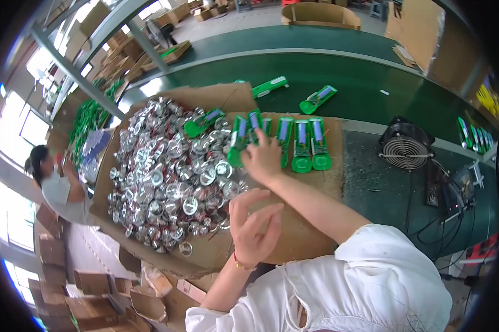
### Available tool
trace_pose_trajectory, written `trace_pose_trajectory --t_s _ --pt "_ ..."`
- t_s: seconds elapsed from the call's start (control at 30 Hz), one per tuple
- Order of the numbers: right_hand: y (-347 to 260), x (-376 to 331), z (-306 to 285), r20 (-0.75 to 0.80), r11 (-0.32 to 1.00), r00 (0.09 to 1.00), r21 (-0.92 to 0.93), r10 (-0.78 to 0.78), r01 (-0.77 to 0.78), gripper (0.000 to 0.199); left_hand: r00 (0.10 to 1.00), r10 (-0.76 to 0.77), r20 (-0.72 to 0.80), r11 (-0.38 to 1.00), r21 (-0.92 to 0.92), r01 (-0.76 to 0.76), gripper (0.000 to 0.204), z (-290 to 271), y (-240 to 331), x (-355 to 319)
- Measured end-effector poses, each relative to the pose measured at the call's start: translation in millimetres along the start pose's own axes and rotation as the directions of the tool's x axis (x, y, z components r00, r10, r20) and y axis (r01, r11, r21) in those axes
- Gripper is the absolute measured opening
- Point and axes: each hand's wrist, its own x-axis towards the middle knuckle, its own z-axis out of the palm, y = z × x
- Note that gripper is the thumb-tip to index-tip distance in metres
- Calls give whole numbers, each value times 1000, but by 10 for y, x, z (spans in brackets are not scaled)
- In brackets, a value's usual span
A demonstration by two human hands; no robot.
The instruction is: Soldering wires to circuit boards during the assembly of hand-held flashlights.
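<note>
Green plastic casings (301,145) with purple cells inside stand side by side in a row on the cardboard. My right hand (263,160) reaches over the left end of this row, index finger stretched onto a green casing (254,119) and the other fingers beside its neighbour (237,145). No firm grip shows there. My left hand (255,228) hovers nearer to me at the edge of a carton, fingers loosely bent and apart, with nothing visible in them. The carton (205,93) holds a heap of shiny silver reflector cups (166,171); another green casing (203,123) lies on top.
Two more casings (318,100) lie on the green conveyor belt (366,77) beyond. To the right are a round fan (407,149), cables and a small device (454,191) on the dark bench. Another person (64,188) works at the far left, near green parts (91,119).
</note>
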Motion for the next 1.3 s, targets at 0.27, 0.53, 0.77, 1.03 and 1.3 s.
trace_pose_trajectory --t_s 0.27,0.53,0.77,1.03,1.3 --pt "748 -751 -1036 -78 876 973 423 -219 231 26 995 52 84 995 84 -59 23 844 -332 1049" --pt "2030 -2037 -2754 -292 369 401 920 868 -130 50 733 -436 522 786 617 28 61 2392 -1259 2014" --pt "2549 -2178 -3288 -592 642 253 672 765 -370 42 653 -562 508 691 722 33 34 2771 -1310 2093" --pt "3201 -2290 -3675 -573 726 517 215 635 -653 29 829 -304 469 866 498 36 18 1456 -367 1402" --pt "3041 -2685 -3862 -627 824 619 65 472 -563 28 902 -173 395 888 459 -31 22 725 -41 -470"
